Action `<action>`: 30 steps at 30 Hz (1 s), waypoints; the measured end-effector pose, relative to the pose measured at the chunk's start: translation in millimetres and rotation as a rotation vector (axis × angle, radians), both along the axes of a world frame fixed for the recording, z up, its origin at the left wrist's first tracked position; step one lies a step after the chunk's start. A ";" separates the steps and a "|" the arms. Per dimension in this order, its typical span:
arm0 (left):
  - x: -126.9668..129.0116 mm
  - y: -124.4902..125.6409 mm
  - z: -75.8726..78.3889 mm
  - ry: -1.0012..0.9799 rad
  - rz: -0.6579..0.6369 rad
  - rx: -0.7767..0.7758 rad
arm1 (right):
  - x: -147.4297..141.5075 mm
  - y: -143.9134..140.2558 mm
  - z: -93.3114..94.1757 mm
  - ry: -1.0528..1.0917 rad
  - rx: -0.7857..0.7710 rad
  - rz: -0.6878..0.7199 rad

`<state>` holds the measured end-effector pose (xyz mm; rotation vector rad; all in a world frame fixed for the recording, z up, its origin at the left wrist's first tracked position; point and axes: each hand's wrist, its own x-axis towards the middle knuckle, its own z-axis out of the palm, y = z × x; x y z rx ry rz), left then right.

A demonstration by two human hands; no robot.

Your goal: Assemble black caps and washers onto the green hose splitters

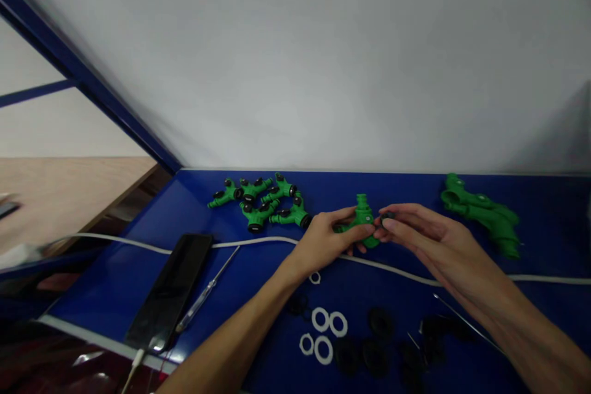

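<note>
My left hand (pixel 325 239) is closed around a green Y-shaped hose connector (pixel 364 217), with one ribbed end pointing up and away. Close to its right side, my right hand (pixel 422 231) pinches a small black knob-like part (pixel 386 217) between thumb and fingers. Whether that part touches the connector is hard to see. Finished-looking green connectors with black knobs (pixel 257 212) lie in a group left of my hands. Plain green connector bodies (pixel 484 206) without black parts rest to the right.
White rings (pixel 323 349) and black rings (pixel 381 322) lie on the blue table (pixel 258 271) in front. A phone (pixel 170 292) with a plugged-in cable and a screwdriver (pixel 207 292) sit left. A white cable (pixel 397 269) crosses the table. Behind stands a pale wall (pixel 323 61).
</note>
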<state>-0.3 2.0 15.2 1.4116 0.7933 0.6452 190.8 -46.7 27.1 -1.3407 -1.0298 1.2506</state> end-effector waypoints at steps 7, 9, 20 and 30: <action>0.3 -2.5 -2.1 0.050 -0.012 0.053 | 1.8 0.3 -8.6 -0.078 -0.011 0.001; 0.5 -3.2 -2.2 0.061 -0.015 0.065 | 1.8 1.2 -9.9 -0.092 -0.004 -0.002; 0.3 -2.5 -1.0 0.080 0.023 0.076 | 5.2 0.8 -11.5 -0.016 0.029 0.000; 1.7 -4.1 -3.0 0.106 0.057 0.119 | 1.8 2.3 -8.1 0.049 0.028 0.007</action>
